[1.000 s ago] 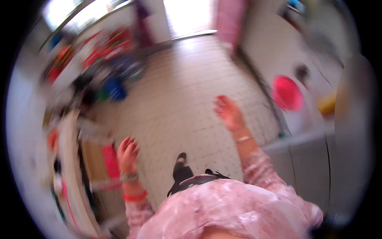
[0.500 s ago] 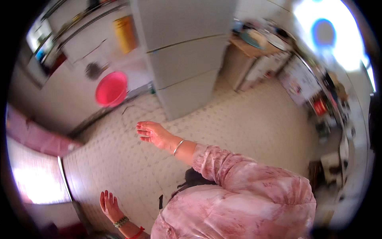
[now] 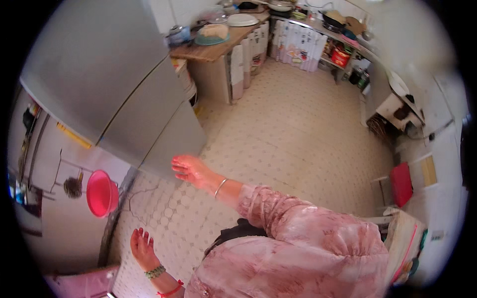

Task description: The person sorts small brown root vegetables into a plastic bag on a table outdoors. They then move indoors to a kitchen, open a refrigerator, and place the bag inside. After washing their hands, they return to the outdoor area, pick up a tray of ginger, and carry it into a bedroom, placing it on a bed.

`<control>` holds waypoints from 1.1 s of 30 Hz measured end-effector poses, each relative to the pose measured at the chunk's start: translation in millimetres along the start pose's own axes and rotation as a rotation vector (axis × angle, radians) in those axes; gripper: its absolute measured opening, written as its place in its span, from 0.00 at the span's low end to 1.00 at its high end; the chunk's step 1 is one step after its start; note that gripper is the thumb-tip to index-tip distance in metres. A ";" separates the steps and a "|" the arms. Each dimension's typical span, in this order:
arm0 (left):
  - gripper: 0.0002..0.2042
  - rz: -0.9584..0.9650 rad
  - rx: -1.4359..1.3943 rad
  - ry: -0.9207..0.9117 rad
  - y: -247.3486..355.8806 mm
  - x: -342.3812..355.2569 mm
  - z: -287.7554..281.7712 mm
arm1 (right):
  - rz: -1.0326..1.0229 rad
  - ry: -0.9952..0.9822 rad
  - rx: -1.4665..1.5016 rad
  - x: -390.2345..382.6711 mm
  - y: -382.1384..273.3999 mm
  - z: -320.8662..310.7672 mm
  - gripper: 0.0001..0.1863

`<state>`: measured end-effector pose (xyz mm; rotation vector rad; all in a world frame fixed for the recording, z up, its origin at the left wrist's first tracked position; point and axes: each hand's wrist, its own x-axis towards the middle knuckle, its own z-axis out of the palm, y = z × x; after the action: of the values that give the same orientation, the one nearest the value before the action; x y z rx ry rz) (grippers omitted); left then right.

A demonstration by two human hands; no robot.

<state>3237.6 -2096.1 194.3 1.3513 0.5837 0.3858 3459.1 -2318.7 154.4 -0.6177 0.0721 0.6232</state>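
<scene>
Visibly, the left hand (image 3: 144,250), lower left, and right hand (image 3: 193,170), mid-left, hung loosely unclenched above tiled floor (image 3: 298,124).

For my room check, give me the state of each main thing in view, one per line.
Left hand: open, empty
Right hand: open, empty
Grey refrigerator: visible doors shut
Pink basin: against the wall, open side facing out
Dark brush: hanging on the wall
White patterned curtain: hanging down
</scene>
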 end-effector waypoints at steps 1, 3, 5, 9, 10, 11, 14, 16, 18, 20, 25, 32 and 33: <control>0.17 -0.011 -0.013 -0.021 0.0 10.1 1.8 | -0.017 -0.004 -0.005 2.4 -3.1 1.1 0.19; 0.17 -0.036 -0.036 -0.064 -1.3 29.6 4.6 | -0.052 -0.009 -0.016 6.3 -10.8 2.7 0.17; 0.17 -0.006 -0.059 -0.137 -1.8 50.4 7.9 | -0.117 0.015 -0.011 11.0 -24.1 3.9 0.17; 0.17 -0.017 -0.028 -0.215 2.8 72.4 13.6 | -0.210 0.072 -0.005 6.3 -32.0 2.9 0.18; 0.16 -0.032 -0.018 -0.236 5.0 76.7 14.1 | -0.211 0.093 0.020 4.6 -31.1 1.1 0.18; 0.16 -0.047 -0.008 -0.255 7.0 80.9 14.2 | -0.210 0.112 0.044 3.9 -27.4 -2.5 0.18; 0.16 -0.049 0.005 -0.296 15.2 91.6 19.3 | -0.219 0.152 0.087 1.8 -24.7 -1.7 0.17; 0.16 -0.052 -0.007 -0.315 16.4 97.2 19.9 | -0.220 0.172 0.099 1.3 -25.3 -1.4 0.16; 0.17 -0.071 -0.034 -0.337 14.0 103.4 19.3 | -0.218 0.194 0.103 2.4 -26.3 -1.6 0.15; 0.17 -0.059 -0.007 -0.335 14.4 104.1 17.7 | -0.222 0.199 0.098 5.6 -22.8 -1.0 0.15; 0.19 -0.034 0.004 -0.325 13.8 102.7 15.1 | -0.200 0.198 0.060 8.7 -23.7 5.5 0.15; 0.19 -0.066 -0.037 -0.285 7.4 105.5 19.9 | -0.194 0.162 0.052 12.3 -33.1 3.2 0.15; 0.19 -0.064 -0.038 -0.281 8.9 102.6 23.0 | -0.187 0.165 0.060 12.9 -33.8 3.3 0.15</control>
<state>3334.0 -2053.5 188.2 1.3192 0.3827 0.1498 3488.4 -2331.7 171.5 -0.6091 0.1843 0.3873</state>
